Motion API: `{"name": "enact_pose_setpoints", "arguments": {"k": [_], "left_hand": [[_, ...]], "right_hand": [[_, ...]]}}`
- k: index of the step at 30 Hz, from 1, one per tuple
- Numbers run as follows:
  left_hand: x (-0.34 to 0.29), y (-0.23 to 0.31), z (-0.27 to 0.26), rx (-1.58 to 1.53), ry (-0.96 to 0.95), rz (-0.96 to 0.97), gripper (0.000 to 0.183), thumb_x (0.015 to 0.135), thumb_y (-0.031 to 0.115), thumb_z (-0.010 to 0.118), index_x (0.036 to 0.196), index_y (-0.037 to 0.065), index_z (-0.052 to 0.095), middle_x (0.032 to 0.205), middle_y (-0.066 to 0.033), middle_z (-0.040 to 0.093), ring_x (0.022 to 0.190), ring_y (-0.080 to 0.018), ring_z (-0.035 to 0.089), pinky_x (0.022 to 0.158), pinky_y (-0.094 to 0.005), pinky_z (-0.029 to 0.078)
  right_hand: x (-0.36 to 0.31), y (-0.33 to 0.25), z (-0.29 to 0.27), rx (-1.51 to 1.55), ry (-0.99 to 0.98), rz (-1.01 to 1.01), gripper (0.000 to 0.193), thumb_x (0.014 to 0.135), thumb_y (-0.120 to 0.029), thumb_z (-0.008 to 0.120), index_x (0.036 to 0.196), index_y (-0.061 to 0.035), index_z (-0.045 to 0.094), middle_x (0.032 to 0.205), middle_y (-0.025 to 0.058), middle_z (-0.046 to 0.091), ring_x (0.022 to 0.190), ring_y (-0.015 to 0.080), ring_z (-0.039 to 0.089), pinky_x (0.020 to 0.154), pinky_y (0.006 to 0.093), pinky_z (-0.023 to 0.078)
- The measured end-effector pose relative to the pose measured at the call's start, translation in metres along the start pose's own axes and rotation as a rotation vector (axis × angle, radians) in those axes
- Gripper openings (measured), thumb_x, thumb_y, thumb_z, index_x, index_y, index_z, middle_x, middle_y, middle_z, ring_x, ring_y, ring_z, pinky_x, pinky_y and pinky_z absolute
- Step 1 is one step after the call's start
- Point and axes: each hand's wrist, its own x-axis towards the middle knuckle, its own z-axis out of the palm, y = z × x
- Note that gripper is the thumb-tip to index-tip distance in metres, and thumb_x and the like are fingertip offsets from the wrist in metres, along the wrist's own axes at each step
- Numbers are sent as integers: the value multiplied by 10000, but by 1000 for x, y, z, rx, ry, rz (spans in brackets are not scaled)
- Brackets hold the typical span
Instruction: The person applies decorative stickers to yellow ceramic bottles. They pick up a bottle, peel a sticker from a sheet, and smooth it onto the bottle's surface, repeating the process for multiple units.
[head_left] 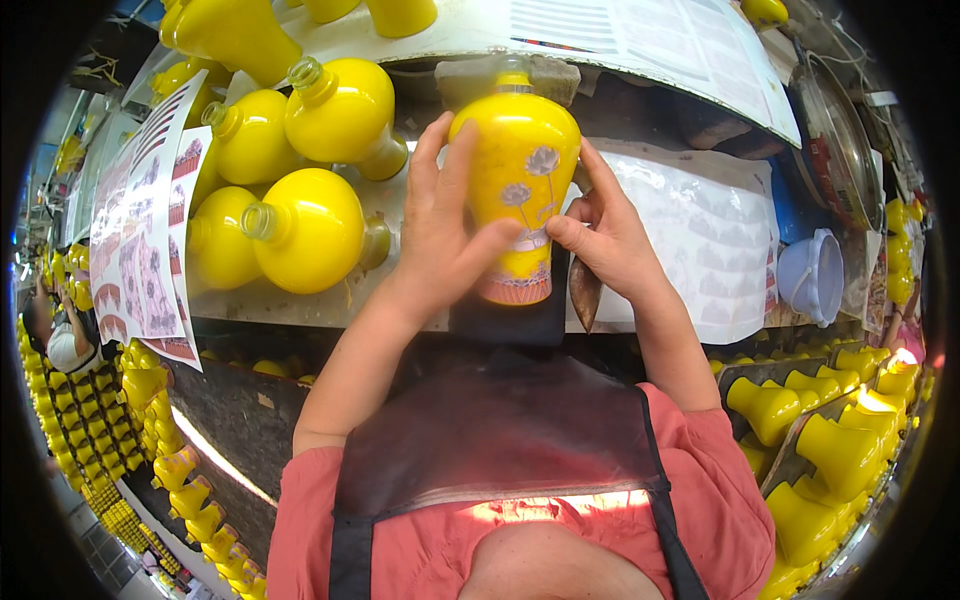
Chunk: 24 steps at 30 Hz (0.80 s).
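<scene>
I'm seeing the yellow flower-patterned vase (520, 180) sitting between the left hand (440, 232), lying spread along its side, and the right hand (612, 236), resting its thumb against the front. Whether that one's gripping the brown pointed tool (585, 290), I can't tell.

The blurred left hand (437, 232) partly hides the decorated vase (515, 150). Upper-left of this vase, the top edge crops yellow vases (235, 35); right of it, the right hand (618, 238) has partly concealed fingers.
</scene>
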Motion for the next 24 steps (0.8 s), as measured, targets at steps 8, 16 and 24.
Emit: {"name": "enact_pose_setpoints", "arguments": {"k": [8, 16, 24], "left_hand": [[0, -1, -1, 11, -1, 2, 904, 883, 382, 751, 1598, 37, 319, 1591, -284, 271, 1437, -464, 354, 1185, -513, 316], [0, -4, 2, 6, 11, 7, 905, 876, 385, 756, 1593, 32, 331, 1589, -282, 282, 1436, -463, 358, 1183, -515, 319], [-6, 2, 9, -459, 121, -205, 836, 939, 241, 667, 1633, 51, 240, 1603, -216, 314, 1437, -339, 396, 1180, -459, 349]], "right_hand": [[0, -3, 5, 15, 53, -12, 961, 826, -148, 799, 1630, -41, 283, 946, 53, 661, 707, 64, 572, 667, 237, 484], [0, 1, 0, 23, -10, 7, 1016, 859, -276, 833, 1640, -25, 232, 1378, 122, 505, 747, 52, 545, 687, 219, 479], [-2, 1, -12, 161, 57, 22, 653, 969, -163, 678, 1565, -77, 423, 857, -8, 634, 691, 43, 540, 629, 217, 460]]}}
